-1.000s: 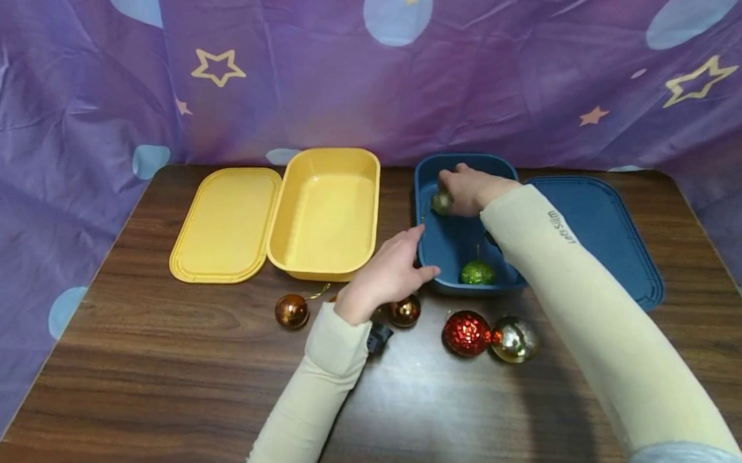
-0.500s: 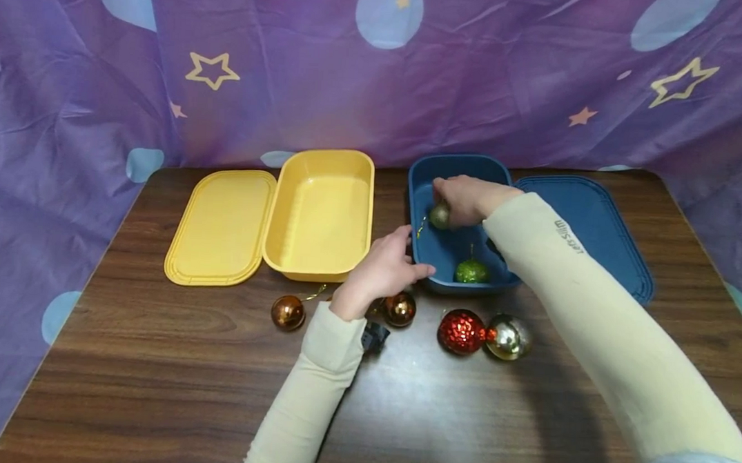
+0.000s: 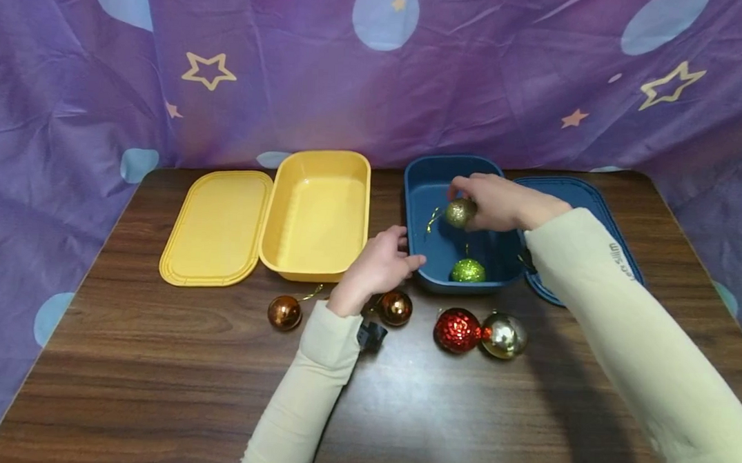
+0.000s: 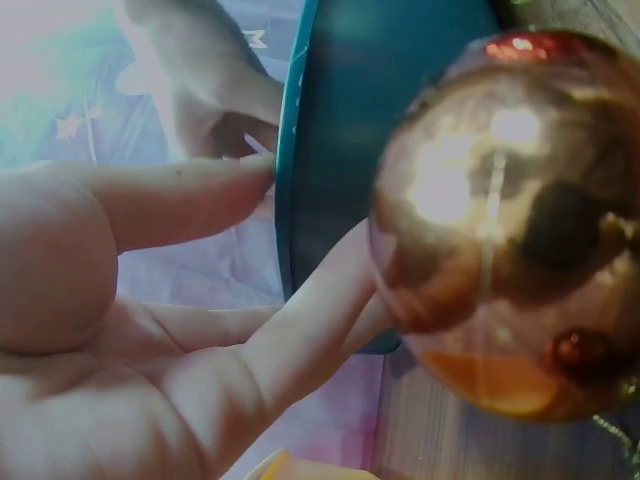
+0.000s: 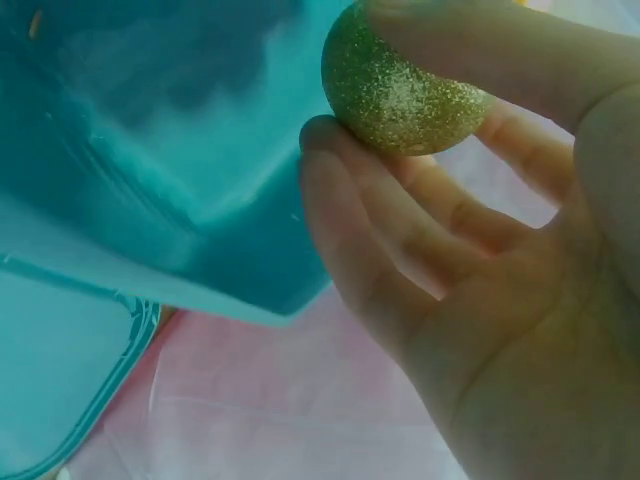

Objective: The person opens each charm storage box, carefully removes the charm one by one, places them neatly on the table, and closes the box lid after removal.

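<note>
My right hand (image 3: 499,201) pinches a gold glitter bauble (image 3: 461,212) between thumb and fingers, above the floor of the blue box (image 3: 417,192). A gold string loop (image 3: 432,220) hangs from it on the left. Also in the right wrist view, the glitter bauble (image 5: 400,100) sits between the thumb and fingertips. Inside the box near its front wall lies a green glitter bauble (image 3: 468,271). My left hand (image 3: 375,267) rests against the box's near left corner, fingers fairly straight and the thumb at the rim, as the left wrist view confirms at the box wall (image 4: 340,130).
Left of the blue box stands a yellow box (image 3: 318,222) with its yellow lid (image 3: 218,228) beside it. A blue lid (image 3: 571,199) lies right, partly under my forearm. In front lie copper baubles (image 3: 284,313), a red bauble (image 3: 457,330) and a shiny gold bauble (image 3: 504,335).
My right hand, holding the gold glitter bauble, has moved right within the blue box, away from its left wall. The left hand keeps its place at the corner. The head view shifts slightly.
</note>
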Action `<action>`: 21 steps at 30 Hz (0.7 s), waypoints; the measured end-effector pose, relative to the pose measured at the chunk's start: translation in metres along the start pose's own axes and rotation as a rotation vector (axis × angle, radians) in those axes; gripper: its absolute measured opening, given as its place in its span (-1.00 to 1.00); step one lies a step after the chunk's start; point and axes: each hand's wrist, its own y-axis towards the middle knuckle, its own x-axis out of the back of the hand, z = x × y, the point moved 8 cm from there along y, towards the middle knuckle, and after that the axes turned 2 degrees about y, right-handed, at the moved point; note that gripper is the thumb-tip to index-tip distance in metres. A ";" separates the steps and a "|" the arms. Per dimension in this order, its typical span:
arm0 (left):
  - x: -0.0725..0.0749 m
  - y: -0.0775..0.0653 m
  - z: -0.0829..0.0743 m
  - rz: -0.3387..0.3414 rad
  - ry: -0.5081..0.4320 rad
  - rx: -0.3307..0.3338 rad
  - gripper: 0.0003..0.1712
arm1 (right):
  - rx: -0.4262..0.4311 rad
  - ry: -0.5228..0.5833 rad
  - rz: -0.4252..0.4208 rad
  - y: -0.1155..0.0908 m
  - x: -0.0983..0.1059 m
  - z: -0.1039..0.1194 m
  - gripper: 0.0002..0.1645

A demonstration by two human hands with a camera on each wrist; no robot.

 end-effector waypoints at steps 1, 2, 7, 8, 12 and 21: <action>0.000 0.000 0.000 -0.001 -0.009 0.003 -0.26 | 0.007 0.010 -0.020 -0.004 0.001 0.000 -0.38; -0.001 0.001 0.001 -0.001 -0.015 0.003 -0.28 | 0.011 0.022 -0.042 -0.009 0.002 -0.001 -0.39; 0.000 0.001 0.003 -0.010 -0.005 0.015 -0.33 | 0.024 0.121 -0.150 -0.030 0.006 0.002 -0.42; 0.000 0.000 0.003 -0.010 -0.007 0.023 -0.34 | 0.030 0.142 -0.174 -0.034 0.006 0.004 -0.43; -0.001 0.000 0.005 -0.012 -0.078 0.049 -0.38 | 0.046 0.220 -0.270 -0.051 0.007 0.010 -0.44; -0.005 0.002 0.009 0.006 -0.246 0.079 -0.40 | 0.013 0.328 -0.425 -0.091 0.001 0.010 -0.39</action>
